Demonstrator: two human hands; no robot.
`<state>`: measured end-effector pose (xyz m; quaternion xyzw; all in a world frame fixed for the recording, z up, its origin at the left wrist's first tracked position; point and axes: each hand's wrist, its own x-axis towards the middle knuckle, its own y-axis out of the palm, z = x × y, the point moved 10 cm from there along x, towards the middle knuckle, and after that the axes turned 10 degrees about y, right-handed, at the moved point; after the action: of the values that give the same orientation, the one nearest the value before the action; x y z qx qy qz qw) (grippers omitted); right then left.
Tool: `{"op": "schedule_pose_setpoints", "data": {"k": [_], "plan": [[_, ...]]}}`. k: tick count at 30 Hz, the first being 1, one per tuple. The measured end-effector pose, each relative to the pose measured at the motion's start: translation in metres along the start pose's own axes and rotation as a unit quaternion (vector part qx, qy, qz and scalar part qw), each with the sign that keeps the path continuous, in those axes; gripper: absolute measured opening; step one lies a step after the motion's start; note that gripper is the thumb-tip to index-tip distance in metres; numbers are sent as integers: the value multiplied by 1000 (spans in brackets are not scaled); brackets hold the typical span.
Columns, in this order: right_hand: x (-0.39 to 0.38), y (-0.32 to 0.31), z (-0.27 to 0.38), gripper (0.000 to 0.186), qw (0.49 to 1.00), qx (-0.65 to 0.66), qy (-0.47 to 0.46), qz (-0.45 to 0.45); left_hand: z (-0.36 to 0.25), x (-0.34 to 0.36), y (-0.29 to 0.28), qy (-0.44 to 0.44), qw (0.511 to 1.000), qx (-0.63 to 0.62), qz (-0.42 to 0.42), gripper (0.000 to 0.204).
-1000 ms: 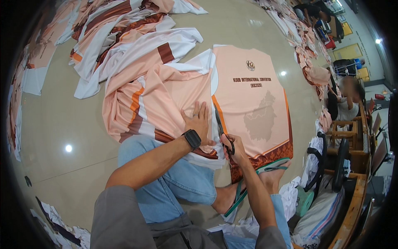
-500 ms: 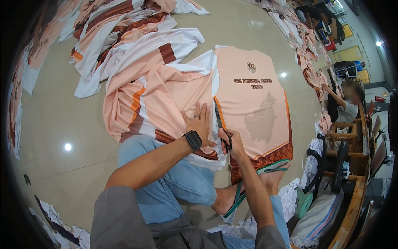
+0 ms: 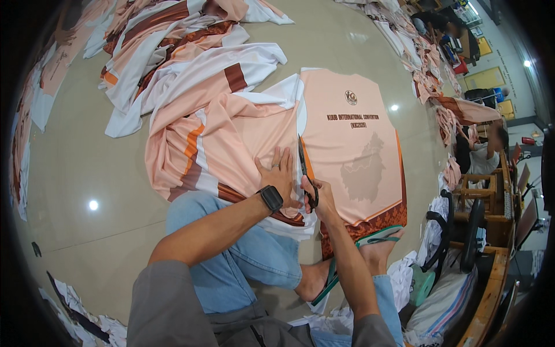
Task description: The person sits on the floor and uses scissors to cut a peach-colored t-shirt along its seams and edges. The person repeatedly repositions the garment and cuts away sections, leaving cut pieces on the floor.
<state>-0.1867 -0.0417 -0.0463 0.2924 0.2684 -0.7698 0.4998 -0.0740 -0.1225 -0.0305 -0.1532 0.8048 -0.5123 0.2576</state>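
Note:
My left hand lies flat with fingers spread on a rumpled peach printed fabric with orange, white and brown bands. In my right hand is a pair of black-handled scissors, its blades pointing away from me. They lie along the left edge of a peach shirt panel, where it meets the rumpled cloth. That panel is spread flat on the floor and carries a small emblem, dark lettering, a grey map shape and a brown patterned hem. How far apart the blades stand is hard to see.
A heap of similar fabric lies at the far left. More cloth lines the far right, where a co-worker sits beside wooden furniture. Near my right foot are white scraps, a green roll and a white striped sack.
At the right, the co-worker has raised a peach and brown cloth into the air. My hands and the scissors have hardly moved; the view has shifted slightly.

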Motion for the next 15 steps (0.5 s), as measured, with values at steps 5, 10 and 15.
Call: {"op": "schedule_pose_setpoints", "data": {"k": [5,10,15], "plan": [[-2,12,3,45,1000,-16,-2,-6,1,3,4,15,999,-31,-13,142],[-18,-9,-2,43,992,-72,-54,-92,20,23,9,15,997,-57,-56,124],[-65,-64,-2,40,878,-251,-234,-333,93,38,-24,-20,992,44,-118,120]]}}
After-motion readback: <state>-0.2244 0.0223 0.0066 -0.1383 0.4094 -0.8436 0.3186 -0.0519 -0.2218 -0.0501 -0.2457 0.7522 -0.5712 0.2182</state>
